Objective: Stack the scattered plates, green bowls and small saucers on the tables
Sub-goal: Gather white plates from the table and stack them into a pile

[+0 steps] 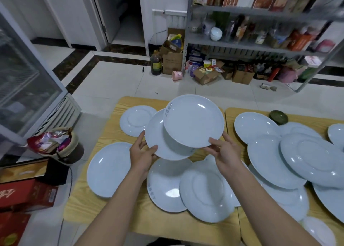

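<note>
Standing against the far wall, a grey metal shelving rack [188, 41] holds bottles and boxes, with cardboard cartons on the pale tiled floor below it. Nearer, 2 light wooden counters sit side by side: the left counter [111, 134] and the right counter [230, 115].

Pale blue-white round ceramic plates lie scattered over both. On the left counter an upturned far plate [137, 120] lies bottom-up. A near-left plate [108, 169] lies face-up, a lettered plate [163, 186] sits close to the person, and an upturned near plate [206, 188] overlaps the lettered plate's right edge. On the right counter several plates overlap in a loose heap; a big upturned plate [312, 158] rests on top of the others.

2 more plates are held above the left counter. The upper held plate [193, 121] is tilted toward the camera and overlaps the lower held plate [158, 139].

The left hand [142, 157] grips the lower held plate at its near-left rim — thumb on top, fingers curled underneath. The right hand [224, 152] pinches the near-right rim of the upper held plate between thumb and fingers.

A small dark green glazed bowl [278, 117] stands at the far edge of the right counter, just beyond the heap.
</note>
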`<state>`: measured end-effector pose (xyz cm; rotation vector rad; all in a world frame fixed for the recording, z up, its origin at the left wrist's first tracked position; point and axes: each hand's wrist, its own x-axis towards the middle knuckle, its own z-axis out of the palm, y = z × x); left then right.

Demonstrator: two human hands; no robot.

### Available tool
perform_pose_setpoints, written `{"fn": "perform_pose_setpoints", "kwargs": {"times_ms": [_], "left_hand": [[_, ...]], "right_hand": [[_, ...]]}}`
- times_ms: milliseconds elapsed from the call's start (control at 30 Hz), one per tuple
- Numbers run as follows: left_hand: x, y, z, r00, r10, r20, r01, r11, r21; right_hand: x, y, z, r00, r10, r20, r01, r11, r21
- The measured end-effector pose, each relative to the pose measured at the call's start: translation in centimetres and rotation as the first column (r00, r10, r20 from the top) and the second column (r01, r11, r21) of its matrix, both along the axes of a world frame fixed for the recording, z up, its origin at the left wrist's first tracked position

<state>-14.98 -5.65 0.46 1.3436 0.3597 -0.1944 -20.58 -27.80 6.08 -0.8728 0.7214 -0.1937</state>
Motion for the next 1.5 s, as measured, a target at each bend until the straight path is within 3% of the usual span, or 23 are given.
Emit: {"fn": "perform_pose_setpoints", "kwargs": {"times_ms": [367, 733, 1267, 1500], "left_hand": [[-8.4, 7.1, 2.4, 0.996, 0.090, 0.027, -0.093, 0.991, 0.094], [-8.4, 15.9, -0.1, 0.985, 0.172, -0.018, -0.170, 0.982, 0.080], [-4.5, 21.4, -4.1, 0.990, 0.064, -0.129, -0.044, 0.987, 0.153], [-3.2, 22.1, -4.1, 0.999, 0.014, -0.046, 0.002, 0.943, 0.332]], "right_hand": [[-5.6, 6.3, 1.8, 0.987, 0.153, 0.039, -0.154, 0.988, 0.031], [-5.9, 12.9, 0.0, 0.997, 0.076, -0.007, -0.075, 0.994, 0.078], [-5.9, 19.9, -4.9, 0.987, 0.037, -0.159, -0.031, 0.999, 0.039], [-5.4, 22.5, -6.1, 0.982, 0.030, -0.186, -0.018, 0.998, 0.066]]}}
